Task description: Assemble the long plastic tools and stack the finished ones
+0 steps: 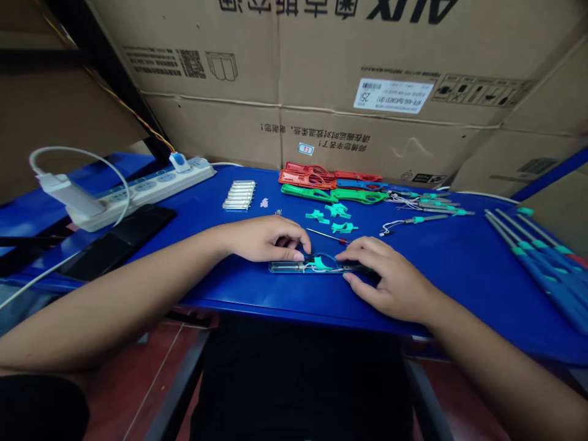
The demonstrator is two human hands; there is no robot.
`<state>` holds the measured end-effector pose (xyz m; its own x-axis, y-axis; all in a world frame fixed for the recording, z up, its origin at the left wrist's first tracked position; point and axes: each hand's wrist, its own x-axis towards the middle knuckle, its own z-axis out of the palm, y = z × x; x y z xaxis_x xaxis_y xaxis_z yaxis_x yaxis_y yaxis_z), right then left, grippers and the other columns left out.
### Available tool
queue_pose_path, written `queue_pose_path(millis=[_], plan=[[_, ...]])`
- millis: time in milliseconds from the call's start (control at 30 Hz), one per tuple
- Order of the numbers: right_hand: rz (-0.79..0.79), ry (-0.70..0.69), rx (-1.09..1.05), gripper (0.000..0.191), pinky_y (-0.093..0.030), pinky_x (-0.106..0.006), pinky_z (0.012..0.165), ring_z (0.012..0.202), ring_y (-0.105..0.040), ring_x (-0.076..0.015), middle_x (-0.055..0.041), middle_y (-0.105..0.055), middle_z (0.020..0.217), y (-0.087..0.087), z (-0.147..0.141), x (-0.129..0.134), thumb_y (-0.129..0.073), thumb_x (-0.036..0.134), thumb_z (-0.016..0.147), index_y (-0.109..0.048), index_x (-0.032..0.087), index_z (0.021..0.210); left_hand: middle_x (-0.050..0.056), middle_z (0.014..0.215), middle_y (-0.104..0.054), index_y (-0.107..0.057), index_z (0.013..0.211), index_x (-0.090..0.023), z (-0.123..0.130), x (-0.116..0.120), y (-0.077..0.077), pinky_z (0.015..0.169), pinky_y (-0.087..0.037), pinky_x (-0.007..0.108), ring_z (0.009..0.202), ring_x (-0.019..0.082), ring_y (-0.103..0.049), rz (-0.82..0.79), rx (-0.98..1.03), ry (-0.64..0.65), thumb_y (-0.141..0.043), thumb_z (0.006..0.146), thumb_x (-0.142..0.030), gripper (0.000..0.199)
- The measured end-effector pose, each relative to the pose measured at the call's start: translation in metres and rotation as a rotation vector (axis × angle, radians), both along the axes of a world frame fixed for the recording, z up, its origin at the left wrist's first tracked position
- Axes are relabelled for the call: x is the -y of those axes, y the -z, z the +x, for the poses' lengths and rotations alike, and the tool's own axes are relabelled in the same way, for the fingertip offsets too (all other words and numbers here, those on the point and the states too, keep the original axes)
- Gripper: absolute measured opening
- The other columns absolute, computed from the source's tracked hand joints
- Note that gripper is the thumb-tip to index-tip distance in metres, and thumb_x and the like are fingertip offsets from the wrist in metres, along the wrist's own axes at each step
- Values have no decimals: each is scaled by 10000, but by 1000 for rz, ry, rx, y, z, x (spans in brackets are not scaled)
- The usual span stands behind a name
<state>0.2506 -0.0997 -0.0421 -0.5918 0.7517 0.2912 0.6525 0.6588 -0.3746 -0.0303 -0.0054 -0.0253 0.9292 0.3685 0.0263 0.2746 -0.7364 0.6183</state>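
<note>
A blue lighter half-shell [328,271] lies flat near the table's front edge, its open side up. Inside it are a clear tube [286,266] at the left, a green trigger piece [318,263] in the middle and white wires. My left hand [271,239] rests over the shell's left part, with thumb and fingertips close together at its upper edge; what they hold, if anything, is hidden. At the shell's right end, my right hand [384,275] has its thumb below and its fingers above, around a dark metal part.
Behind the hands are a screwdriver [328,235], green triggers [338,210], clear tubes [239,195], red shells [310,176] and green shells [358,195]. Wired rods [427,218] and blue lighters [546,263] lie right; a power strip [154,187] and black phone [117,242] left.
</note>
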Motion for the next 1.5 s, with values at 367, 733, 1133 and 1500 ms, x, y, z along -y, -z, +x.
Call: queue_pose_path(millis=[367,733,1133,1500], plan=[[211,-185,311,392,-422,-525,1007,1234,-512,-303,-129,-574,1351,-7,-28,-10,-487,394,998,-622,259,1340,25,818,-648,-670,1114,-184,-1,-2,2,664,-456,237,736,138,-599,-12,-54,16,-675,888,-383,301],[362,-143,469,494,-367,-593,1058,1263,-518,-368,-160,-599,1365,-3,-34,-1,-461,501,996,-584,223,1384,18,791,-653,-673,1096,-180,0,-3,3,661,-455,227,730,135,-605,-72,-86,-14,-677,887,-370,283],[270,51,188,295,-490,-452,932,1057,-642,-263,-104,-704,1135,-42,17,-32,-513,359,967,-685,204,1149,42,869,-662,-690,1138,-188,-3,-4,2,703,-473,237,774,138,-612,-14,-83,2,-667,901,-360,294],[114,300,217,261,-507,-338,738,843,-689,-219,-44,-764,963,-58,60,-101,-537,365,890,-748,227,955,31,861,-710,-711,932,-164,12,-7,-53,696,-441,251,762,137,-616,257,113,-366,-561,945,-402,281]])
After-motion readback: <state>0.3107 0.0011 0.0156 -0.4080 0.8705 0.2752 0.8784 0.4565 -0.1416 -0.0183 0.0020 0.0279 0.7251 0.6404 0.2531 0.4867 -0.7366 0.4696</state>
